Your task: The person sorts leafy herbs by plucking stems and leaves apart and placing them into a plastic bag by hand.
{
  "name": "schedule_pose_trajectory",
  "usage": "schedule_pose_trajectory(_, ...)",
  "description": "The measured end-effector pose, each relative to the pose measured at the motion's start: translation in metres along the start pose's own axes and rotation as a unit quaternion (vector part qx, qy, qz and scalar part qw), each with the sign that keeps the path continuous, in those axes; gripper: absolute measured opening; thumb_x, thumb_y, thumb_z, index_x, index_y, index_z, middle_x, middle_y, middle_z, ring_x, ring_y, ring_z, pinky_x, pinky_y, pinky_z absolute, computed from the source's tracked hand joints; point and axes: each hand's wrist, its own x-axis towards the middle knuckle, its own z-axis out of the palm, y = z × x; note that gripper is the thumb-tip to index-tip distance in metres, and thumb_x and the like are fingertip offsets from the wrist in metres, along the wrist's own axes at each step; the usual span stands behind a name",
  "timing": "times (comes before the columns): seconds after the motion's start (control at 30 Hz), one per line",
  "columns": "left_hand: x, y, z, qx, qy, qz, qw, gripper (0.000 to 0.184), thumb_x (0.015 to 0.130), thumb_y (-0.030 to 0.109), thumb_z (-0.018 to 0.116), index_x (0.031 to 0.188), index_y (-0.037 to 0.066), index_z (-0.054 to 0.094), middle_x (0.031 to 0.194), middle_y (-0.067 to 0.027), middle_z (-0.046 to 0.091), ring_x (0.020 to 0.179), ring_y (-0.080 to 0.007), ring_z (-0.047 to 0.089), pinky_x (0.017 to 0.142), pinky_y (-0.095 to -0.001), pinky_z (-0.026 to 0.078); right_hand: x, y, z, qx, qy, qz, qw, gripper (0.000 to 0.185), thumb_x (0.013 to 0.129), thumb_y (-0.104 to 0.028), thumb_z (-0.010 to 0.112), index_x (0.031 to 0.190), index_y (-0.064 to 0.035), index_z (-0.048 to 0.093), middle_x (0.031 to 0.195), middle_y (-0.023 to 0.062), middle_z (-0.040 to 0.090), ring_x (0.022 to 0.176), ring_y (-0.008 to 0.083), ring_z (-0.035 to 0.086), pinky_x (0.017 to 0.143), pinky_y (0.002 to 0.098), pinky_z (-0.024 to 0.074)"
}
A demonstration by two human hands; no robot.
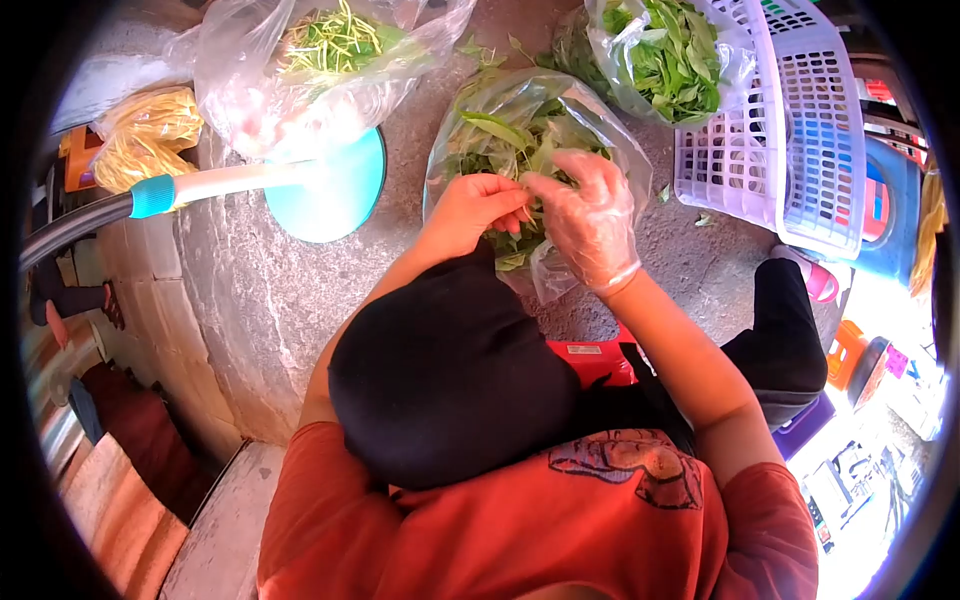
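Note:
In the head view, my left hand (pixel 478 212), bare, has thumb and fingers pinched together over an open clear plastic bag (pixel 628 150) of leafy greens (pixel 478 140). My right hand (pixel 590 215) wears a thin clear plastic glove, and its curled fingers meet the left fingertips. A thin pale green stem (pixel 531 200) shows where both sets of fingertips come together; its ends are partly hidden. More leaves lie under and behind both hands. My raised knee in black cloth covers the area just below the left wrist.
Another bag holds cut stems (pixel 340 40) at upper left, near a teal round disc (pixel 340 200) with a pole-like handle. Picked leaves (pixel 665 65) fill a bag beside white plastic baskets (pixel 730 180). Yellow plastic bags (pixel 150 135) lie far left. Loose leaves dot the concrete floor (pixel 690 250).

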Motion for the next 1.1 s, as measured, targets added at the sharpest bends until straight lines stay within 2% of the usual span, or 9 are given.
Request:
schedule_pose_trajectory(0.23, 0.004, -0.004, -0.003, -0.133, -0.031, -0.028, 0.99, 0.014, 0.086, 0.014, 0.057, 0.088, 0.001, 0.06, 0.073, -0.0066, 0.061, 0.061, -0.0133, 0.058, 0.056, -0.0242, 0.047, 0.008, 0.014, -0.001, 0.018, -0.029, -0.063, 0.997, 0.024, 0.059, -0.008, 0.063, 0.081, -0.0153, 0.059, 0.095, -0.0016, 0.057, 0.093, 0.0225, 0.054, 0.075, 0.0396, 0.0404)
schedule_pose_trajectory(0.33, 0.009, -0.008, -0.007, -0.121, 0.027, 0.001, 0.992, 0.014, 0.086, 0.014, 0.056, 0.089, 0.0, 0.06, 0.074, -0.0067, 0.061, 0.06, -0.0139, 0.058, 0.057, -0.0236, 0.047, 0.001, 0.011, -0.001, 0.048, -0.029, -0.077, 0.995, 0.022, 0.06, -0.007, 0.063, 0.08, -0.0137, 0.057, 0.089, 0.0003, 0.058, 0.089, 0.0237, 0.054, 0.073, 0.039, 0.0401)
schedule_pose_trajectory(0.4, 0.009, -0.005, -0.004, -0.084, 0.054, 0.004, 0.995, 0.013, 0.086, 0.012, 0.056, 0.089, 0.0, 0.059, 0.073, -0.0061, 0.059, 0.059, -0.0137, 0.057, 0.056, -0.024, 0.046, -0.002, 0.016, -0.002, 0.106, -0.059, -0.011, 0.993, 0.023, 0.062, -0.007, 0.063, 0.083, -0.0135, 0.056, 0.085, 0.0025, 0.058, 0.086, 0.0254, 0.054, 0.071, 0.039, 0.0399)
schedule_pose_trajectory(0.53, 0.007, 0.0, 0.005, -0.047, -0.019, -0.004, 0.999, 0.013, 0.086, 0.012, 0.056, 0.088, 0.0, 0.058, 0.073, -0.0057, 0.059, 0.06, -0.0131, 0.057, 0.057, -0.0242, 0.047, 0.0, 0.02, 0.0, 0.075, -0.063, 0.039, 0.994, 0.019, 0.066, -0.009, 0.061, 0.084, -0.0129, 0.058, 0.08, 0.0065, 0.058, 0.082, 0.0283, 0.053, 0.067, 0.0397, 0.0396)
schedule_pose_trajectory(0.7, 0.006, 0.003, 0.006, -0.065, -0.067, -0.004, 0.996, 0.015, 0.087, 0.014, 0.055, 0.087, -0.001, 0.057, 0.073, -0.0064, 0.059, 0.061, -0.0128, 0.057, 0.057, -0.025, 0.048, 0.008, 0.019, -0.001, 0.02, -0.158, 0.006, 0.987, 0.015, 0.068, -0.013, 0.06, 0.083, -0.0137, 0.062, 0.077, 0.0069, 0.056, 0.079, 0.028, 0.052, 0.068, 0.0375, 0.0414)
schedule_pose_trajectory(0.8, 0.004, 0.003, 0.005, -0.059, -0.085, -0.034, 0.994, 0.014, 0.087, 0.014, 0.055, 0.088, 0.0, 0.057, 0.074, -0.0063, 0.059, 0.062, -0.0133, 0.058, 0.058, -0.0255, 0.049, 0.0, 0.018, 0.0, 0.032, -0.122, 0.006, 0.992, 0.013, 0.071, -0.011, 0.058, 0.083, -0.0108, 0.06, 0.079, 0.009, 0.057, 0.082, 0.0294, 0.053, 0.07, 0.0399, 0.0426)
schedule_pose_trajectory(0.9, 0.007, -0.001, 0.004, -0.052, -0.112, -0.035, 0.992, 0.014, 0.087, 0.014, 0.055, 0.088, 0.0, 0.056, 0.075, -0.0063, 0.059, 0.063, -0.0141, 0.059, 0.059, -0.0261, 0.05, -0.017, 0.011, 0.015, 0.14, -0.053, 0.094, 0.984, 0.012, 0.074, -0.009, 0.055, 0.086, -0.0084, 0.058, 0.087, 0.0104, 0.058, 0.088, 0.0296, 0.054, 0.071, 0.0432, 0.0436)
schedule_pose_trajectory(1.0, 0.008, 0.001, 0.002, -0.015, -0.104, -0.034, 0.994, 0.014, 0.088, 0.015, 0.055, 0.087, 0.001, 0.055, 0.075, -0.0065, 0.059, 0.064, -0.015, 0.06, 0.059, -0.0262, 0.05, -0.024, -0.003, 0.016, 0.335, -0.162, 0.345, 0.862, 0.01, 0.08, -0.008, 0.05, 0.089, -0.0059, 0.055, 0.089, 0.0119, 0.058, 0.086, 0.0293, 0.055, 0.072, 0.0418, 0.044)
schedule_pose_trajectory(1.1, 0.004, 0.007, 0.0, -0.018, -0.084, -0.036, 0.996, 0.015, 0.088, 0.016, 0.055, 0.087, 0.001, 0.055, 0.076, -0.007, 0.06, 0.065, -0.0156, 0.061, 0.06, -0.0258, 0.049, -0.027, -0.006, 0.037, 0.328, -0.105, 0.384, 0.857, 0.01, 0.085, -0.011, 0.048, 0.089, -0.0045, 0.055, 0.083, 0.0141, 0.058, 0.079, 0.0289, 0.055, 0.071, 0.0378, 0.0433)
